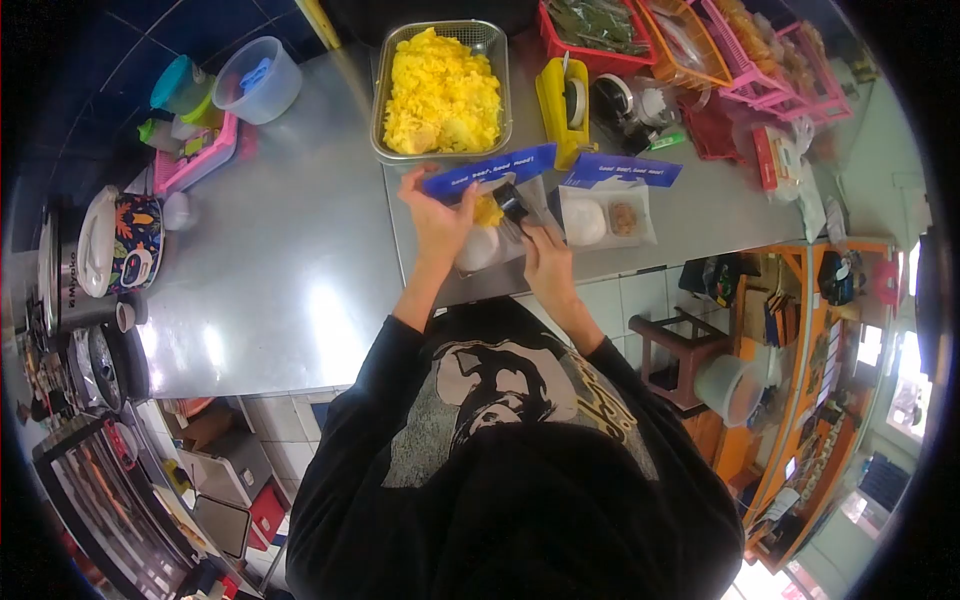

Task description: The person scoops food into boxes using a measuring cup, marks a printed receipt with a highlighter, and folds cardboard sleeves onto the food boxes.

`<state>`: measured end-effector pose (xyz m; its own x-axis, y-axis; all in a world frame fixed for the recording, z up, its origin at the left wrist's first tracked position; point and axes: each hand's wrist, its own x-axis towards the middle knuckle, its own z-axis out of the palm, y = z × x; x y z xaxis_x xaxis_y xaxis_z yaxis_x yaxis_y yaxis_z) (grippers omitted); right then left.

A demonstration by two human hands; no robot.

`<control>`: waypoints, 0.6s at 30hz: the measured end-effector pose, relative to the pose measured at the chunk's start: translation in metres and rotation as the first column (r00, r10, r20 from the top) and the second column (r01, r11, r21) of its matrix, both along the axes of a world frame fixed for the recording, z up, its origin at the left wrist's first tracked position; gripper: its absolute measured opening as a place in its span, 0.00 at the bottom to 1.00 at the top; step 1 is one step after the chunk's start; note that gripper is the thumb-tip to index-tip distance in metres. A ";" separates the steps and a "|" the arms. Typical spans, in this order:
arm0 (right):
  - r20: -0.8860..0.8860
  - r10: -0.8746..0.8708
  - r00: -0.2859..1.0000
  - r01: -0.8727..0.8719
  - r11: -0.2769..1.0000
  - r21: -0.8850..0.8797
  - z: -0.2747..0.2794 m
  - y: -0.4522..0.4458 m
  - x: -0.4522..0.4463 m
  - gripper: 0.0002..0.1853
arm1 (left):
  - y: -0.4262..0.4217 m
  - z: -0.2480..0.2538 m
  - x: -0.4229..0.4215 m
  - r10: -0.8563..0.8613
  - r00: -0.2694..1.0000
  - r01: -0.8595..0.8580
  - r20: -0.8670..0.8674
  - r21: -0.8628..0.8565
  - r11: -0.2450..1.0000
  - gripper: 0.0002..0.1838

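My left hand grips the left side of an open meal box, its thumb against the raised blue lid. A white mound that looks like rice lies in this box, with a bit of yellow food above it. My right hand is closed around a black scoop, whose head is over the box beside the yellow food. Just behind stands a wire-rimmed metal tray heaped with yellow food like scrambled egg. The scoop's handle is mostly hidden by my fingers.
A second open box with a white mound and brown food stands to the right. Behind it are a yellow tape dispenser, a red basket and pink baskets. Tubs and a patterned pot stand left.
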<state>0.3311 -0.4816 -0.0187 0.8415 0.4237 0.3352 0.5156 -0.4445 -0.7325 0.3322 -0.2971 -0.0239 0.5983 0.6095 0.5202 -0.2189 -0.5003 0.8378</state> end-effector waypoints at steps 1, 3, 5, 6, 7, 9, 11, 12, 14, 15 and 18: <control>-0.007 0.006 1.000 -0.006 1.000 0.020 0.004 -0.004 0.000 0.17 | 0.001 -0.002 0.001 -0.002 1.000 0.002 0.001 0.001 1.000 0.38; -0.037 0.007 0.999 -0.008 1.000 -0.014 0.014 -0.014 0.000 0.13 | 0.001 0.001 -0.002 -0.023 0.998 0.024 -0.057 0.024 0.999 0.37; -0.069 0.009 0.998 -0.013 0.999 -0.048 0.016 -0.016 0.001 0.10 | 0.004 0.013 -0.005 -0.068 0.983 0.062 -0.170 -0.042 0.997 0.36; -0.070 0.052 0.996 -0.058 0.994 -0.088 0.015 -0.016 0.004 0.15 | 0.006 0.021 -0.006 -0.119 0.954 0.091 -0.276 -0.114 0.989 0.36; -0.073 0.092 0.993 -0.101 0.987 -0.128 0.014 -0.017 0.007 0.20 | 0.008 0.023 -0.006 -0.122 0.953 0.093 -0.277 -0.115 0.989 0.36; -0.003 0.145 0.989 -0.143 0.971 -0.192 -0.001 -0.002 0.014 0.21 | 0.015 0.026 -0.005 -0.155 0.943 0.132 -0.294 -0.094 0.987 0.36; 0.067 0.211 0.975 -0.188 0.949 -0.253 -0.012 0.006 0.022 0.23 | 0.018 0.033 -0.005 -0.163 0.936 0.145 -0.311 -0.081 0.986 0.36; 0.111 0.221 0.969 -0.187 0.949 -0.253 -0.013 0.009 0.025 0.24 | 0.020 0.034 -0.006 -0.172 0.928 0.158 -0.331 -0.068 0.985 0.36; 0.157 0.242 0.957 -0.198 0.947 -0.252 -0.013 0.010 0.027 0.25 | 0.024 0.034 -0.004 -0.172 0.931 0.169 -0.321 -0.039 0.985 0.36; 0.189 0.224 0.956 -0.190 0.965 -0.181 -0.005 0.006 0.027 0.25 | 0.026 0.033 -0.004 -0.182 0.933 0.186 -0.312 -0.015 0.982 0.36; 0.182 0.209 0.961 -0.199 0.978 -0.070 0.007 -0.008 0.024 0.23 | 0.029 0.040 -0.003 -0.197 0.912 0.193 -0.359 -0.046 0.980 0.36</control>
<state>0.3547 -0.4899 -0.0120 0.6598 0.6000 0.4525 0.7249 -0.3494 -0.5937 0.3290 -0.2680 0.0161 0.8512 0.4655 0.2422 0.0060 -0.4702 0.8826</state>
